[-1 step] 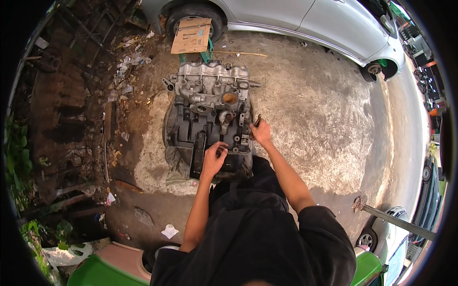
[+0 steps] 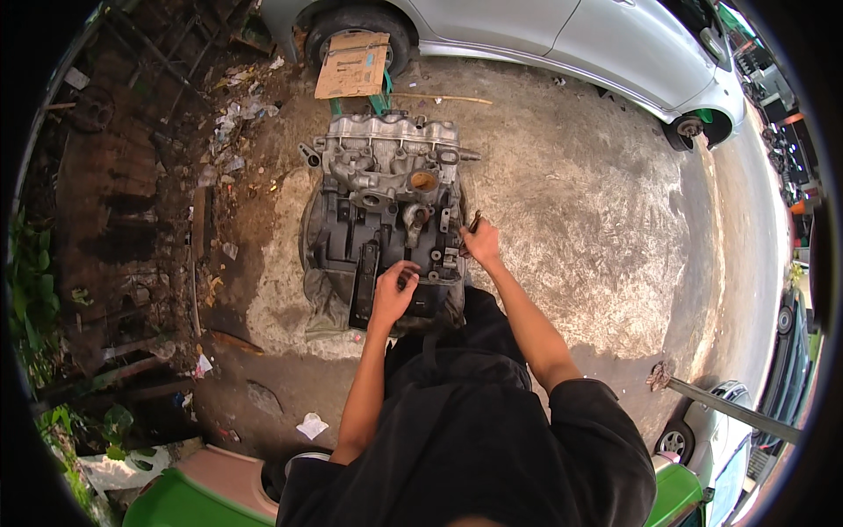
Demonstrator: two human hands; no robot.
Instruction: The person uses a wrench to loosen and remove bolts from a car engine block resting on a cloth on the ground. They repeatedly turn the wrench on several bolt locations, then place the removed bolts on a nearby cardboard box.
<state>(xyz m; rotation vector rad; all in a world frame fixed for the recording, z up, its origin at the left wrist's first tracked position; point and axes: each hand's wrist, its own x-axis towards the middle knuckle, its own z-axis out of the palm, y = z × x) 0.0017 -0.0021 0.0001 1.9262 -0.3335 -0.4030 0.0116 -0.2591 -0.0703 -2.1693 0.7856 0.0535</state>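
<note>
Looks partly assembled: engine (image 2: 395,220) on concrete floor (image 2: 580,220) with silver manifold (image 2: 369,180) on, rusty round opening (image 2: 423,182) uncovered; can't tell remaining work | black, grimy below, dull silver up top | pinching slim dark piece (image 2: 476,220) in right hand (image 2: 481,244) at right edge; left hand (image 2: 394,292) curled over lower block (image 2: 428,301), can't tell if gripping
</note>
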